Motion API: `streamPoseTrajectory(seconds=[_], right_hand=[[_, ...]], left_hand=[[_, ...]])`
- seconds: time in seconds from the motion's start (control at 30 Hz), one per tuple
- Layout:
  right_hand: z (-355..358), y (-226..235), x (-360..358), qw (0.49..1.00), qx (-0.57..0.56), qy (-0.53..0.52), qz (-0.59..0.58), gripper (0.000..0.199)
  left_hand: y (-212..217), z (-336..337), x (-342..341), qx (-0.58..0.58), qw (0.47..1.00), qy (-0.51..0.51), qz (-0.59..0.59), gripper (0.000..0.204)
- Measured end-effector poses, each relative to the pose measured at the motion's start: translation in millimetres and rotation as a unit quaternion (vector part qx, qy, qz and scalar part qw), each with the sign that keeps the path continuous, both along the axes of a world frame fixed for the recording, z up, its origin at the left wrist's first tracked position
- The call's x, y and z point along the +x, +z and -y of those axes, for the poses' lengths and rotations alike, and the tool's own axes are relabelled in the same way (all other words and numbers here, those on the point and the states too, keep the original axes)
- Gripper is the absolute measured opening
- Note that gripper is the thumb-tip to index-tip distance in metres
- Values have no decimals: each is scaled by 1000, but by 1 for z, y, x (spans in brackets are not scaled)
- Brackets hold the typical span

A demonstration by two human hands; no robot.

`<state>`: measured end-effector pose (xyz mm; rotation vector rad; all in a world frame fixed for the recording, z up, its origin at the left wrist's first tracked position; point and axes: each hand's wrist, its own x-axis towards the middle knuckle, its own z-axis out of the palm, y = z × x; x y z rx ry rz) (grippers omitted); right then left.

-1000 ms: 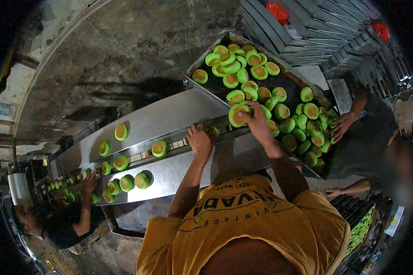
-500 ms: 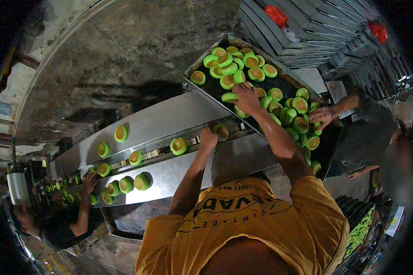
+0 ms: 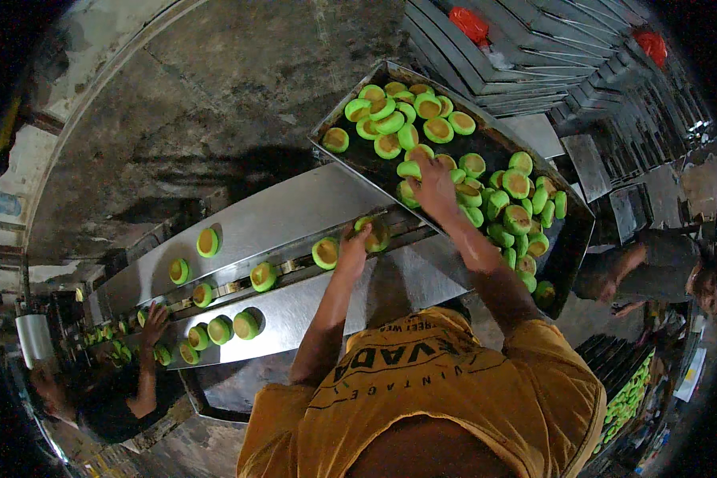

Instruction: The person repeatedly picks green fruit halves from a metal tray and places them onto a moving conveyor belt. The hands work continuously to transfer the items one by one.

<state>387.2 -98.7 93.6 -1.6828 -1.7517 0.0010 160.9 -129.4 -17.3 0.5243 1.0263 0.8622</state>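
Bright green round buns with brown flat faces lie heaped in a dark metal tray (image 3: pixel 344 169). My right hand (image 3: pixel 436 187) reaches over the tray's near side, its fingers curled on a green bun (image 3: pixel 409 169) among the others. Beside the conveyor's middle channel, my left hand (image 3: pixel 351 248) has thumb and fingers closed against another bun (image 3: pixel 378 235), which looks blurred. Just left of that hand, a bun (image 3: pixel 325 252) rests on the conveyor (image 3: pixel 295 307), with more buns spaced along the channel beyond it.
Several buns (image 3: pixel 221 330) sit on the conveyor's metal side plates. At the far left a co-worker's hand (image 3: pixel 156 323) reaches over the line. Another person (image 3: pixel 649 267) stands right of the tray. Stacked trays (image 3: pixel 526 60) rise at the back right; a rack with green buns (image 3: pixel 625 406) stands lower right.
Buns in the channel have shifted rightward toward my left hand, which has moved slightly left. My right hand has moved slightly down. The co-worker's hand at the right has withdrawn from the tray.
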Motion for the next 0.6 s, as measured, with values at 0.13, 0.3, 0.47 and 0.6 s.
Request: streamPoseTrajectory(seconds=[0.13,0.3,0.47,0.6], right_hand=[[-33,-46,41,977,-182,-65,92,47],[-18,-28,36,960,-135,-11,-246,66],[36,-2,-25,955,-176,148,-188,52],[5,-8,6,946,-246,198,-72,57]], left_hand=[[-23,-4,36,246,884,-134,-374,57],[-13,-8,8,341,604,-229,-683,48],[60,-14,-8,-77,985,-85,128,34],[36,-8,3,-104,984,25,140,15]])
